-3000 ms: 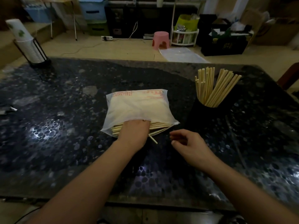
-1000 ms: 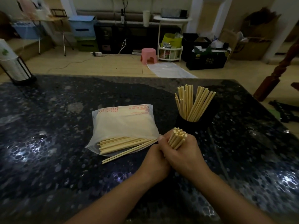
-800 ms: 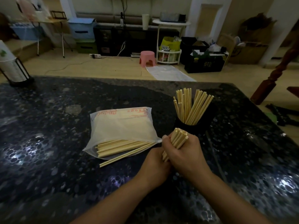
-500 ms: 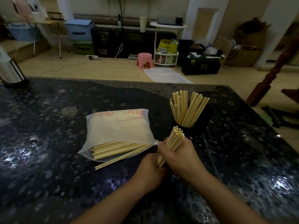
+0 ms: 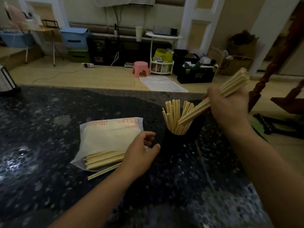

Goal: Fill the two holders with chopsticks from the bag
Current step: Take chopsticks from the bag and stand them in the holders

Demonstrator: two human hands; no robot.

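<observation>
A white plastic bag [image 5: 107, 137] lies on the dark speckled table [image 5: 49, 170], its near end open with several chopsticks [image 5: 103, 159] sticking out. To its right stands a black holder [image 5: 179, 142] packed with upright chopsticks. My right hand [image 5: 228, 109] is shut on a bundle of chopsticks [image 5: 230, 88], held slanted with its lower end over the holder's mouth. My left hand [image 5: 141, 153] hovers with fingers apart at the bag's open corner, holding nothing. I can make out only one holder.
A dark cup dispenser stand [image 5: 6, 81] sits at the table's far left edge. Beyond the table are a pink stool [image 5: 141, 68], storage bins, boxes and a wooden chair leg [image 5: 269, 71] at the right.
My right hand has lifted the bundle up and to the right, tilting it over the holder. My left hand has let go of the bundle and moved back to the bag.
</observation>
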